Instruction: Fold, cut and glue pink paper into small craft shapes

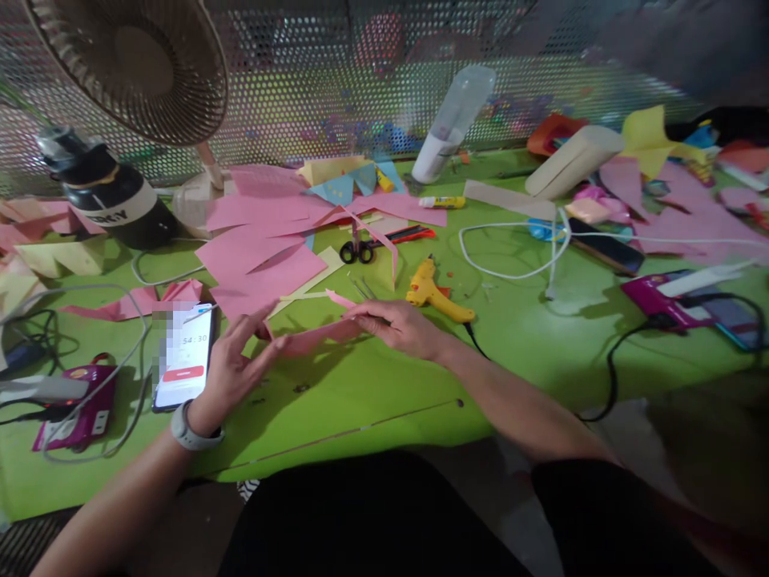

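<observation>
A folded strip of pink paper (318, 337) stretches between my two hands, just above the green table. My left hand (237, 361) has its thumb and fingers around the strip's left end. The right end is pinched by my right hand (396, 327), thumb against fingers. Beyond the strip lie pink sheets (264, 264) and a pair of black-handled scissors (356, 252). A yellow glue gun (436, 292) rests close to my right hand. Left of my left hand, a phone (185, 361) with a lit timer screen lies flat.
A fan (138, 72) and a black bottle (114, 196) stand at the back left. Purple power strips (78, 405) with cords lie on both sides. A white cable (510, 272) loops across the right. A glue stick (443, 202) and clear bottle (453, 124) are farther back.
</observation>
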Demonstrator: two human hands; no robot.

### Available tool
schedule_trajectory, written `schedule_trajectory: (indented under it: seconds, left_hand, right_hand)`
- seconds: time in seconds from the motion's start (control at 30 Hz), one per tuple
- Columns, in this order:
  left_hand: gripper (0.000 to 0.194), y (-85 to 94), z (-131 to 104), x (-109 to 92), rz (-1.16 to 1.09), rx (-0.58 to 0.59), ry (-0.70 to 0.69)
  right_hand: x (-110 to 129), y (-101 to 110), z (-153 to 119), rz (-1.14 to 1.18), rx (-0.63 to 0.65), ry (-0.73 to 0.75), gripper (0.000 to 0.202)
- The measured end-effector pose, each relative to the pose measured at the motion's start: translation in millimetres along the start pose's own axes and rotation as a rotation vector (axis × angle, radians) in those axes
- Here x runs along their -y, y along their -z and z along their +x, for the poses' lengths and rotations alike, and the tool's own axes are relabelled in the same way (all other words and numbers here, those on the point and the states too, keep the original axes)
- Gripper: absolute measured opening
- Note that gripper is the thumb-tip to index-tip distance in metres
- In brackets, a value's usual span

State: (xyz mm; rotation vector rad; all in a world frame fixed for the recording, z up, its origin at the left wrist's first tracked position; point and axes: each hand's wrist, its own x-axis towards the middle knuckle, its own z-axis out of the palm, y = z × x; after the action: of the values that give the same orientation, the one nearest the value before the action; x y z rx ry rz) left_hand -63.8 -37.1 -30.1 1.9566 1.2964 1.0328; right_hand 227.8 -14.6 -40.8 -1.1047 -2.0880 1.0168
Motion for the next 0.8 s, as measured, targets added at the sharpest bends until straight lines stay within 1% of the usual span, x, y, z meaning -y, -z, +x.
schedule_trajectory:
  seconds: [0.07, 0.1, 0.17, 0.23, 0.3, 0.33, 0.4, 0.43, 0.47, 0.5, 0.57, 0.67, 0.73, 0.8]
  left_hand:
    - [0.032, 1.6, 0.0, 0.8, 0.134, -0.001, -0.119]
    - [0.024, 1.9, 0.4, 2.1, 0.166, 0.009, -0.158]
    - [0.012, 1.4, 2.0, 5.4, 0.172, 0.065, -0.19]
    - [0.01, 0.6, 3.8, 8.0, 0.157, 0.115, -0.187]
    - [0.012, 0.3, 5.3, 8.3, 0.157, 0.13, -0.188]
    - [0.012, 0.5, 5.8, 7.1, 0.166, 0.132, -0.189]
    - [0.013, 2.1, 6.3, 2.7, 0.193, 0.138, -0.186]
    - [0.015, 3.6, 6.3, -0.4, 0.212, 0.137, -0.178]
    - [0.018, 5.9, 6.3, -3.7, 0.234, 0.129, -0.167]
    - [0.021, 8.7, 6.4, -7.3, 0.258, 0.113, -0.156]
    - [0.022, 16.3, 8.2, -14.4, 0.298, 0.072, -0.146]
    - [0.017, 28.5, 18.6, -24.0, 0.344, 0.055, -0.149]
    - [0.017, 33.2, 32.3, -27.9, 0.369, 0.122, -0.126]
    - [0.02, 32.2, 50.4, -27.5, 0.392, 0.209, -0.101]
  right_hand:
    - [-0.3, -0.6, 0.0, 0.0, 0.013, -0.013, 0.03]
    - [-0.2, -1.1, 0.0, -0.002, 0.02, -0.02, 0.03]
    - [1.0, -1.3, 0.2, -0.021, 0.028, -0.042, 0.032]
    - [4.0, 1.6, 0.4, -0.046, 0.002, -0.073, 0.042]
    - [8.3, 8.6, 0.0, -0.083, -0.083, -0.1, 0.051]
    - [10.6, 13.3, -0.7, -0.121, -0.147, -0.108, 0.051]
    - [14.6, 23.1, -3.2, -0.275, -0.265, -0.128, 0.041]
    - [16.1, 27.3, -4.9, -0.386, -0.292, -0.15, 0.036]
    - [17.0, 30.4, -6.7, -0.504, -0.287, -0.178, 0.032]
    - [17.5, 32.1, -8.4, -0.614, -0.25, -0.209, 0.03]
    - [17.2, 31.3, -10.6, -0.776, -0.129, -0.272, 0.028]
    - [15.1, 23.5, -9.8, -0.875, 0.025, -0.337, 0.034]
    - [13.6, 19.4, -8.3, -0.895, 0.078, -0.347, 0.034]
    - [12.3, 20.5, -8.1, -0.893, 0.078, -0.323, 0.032]
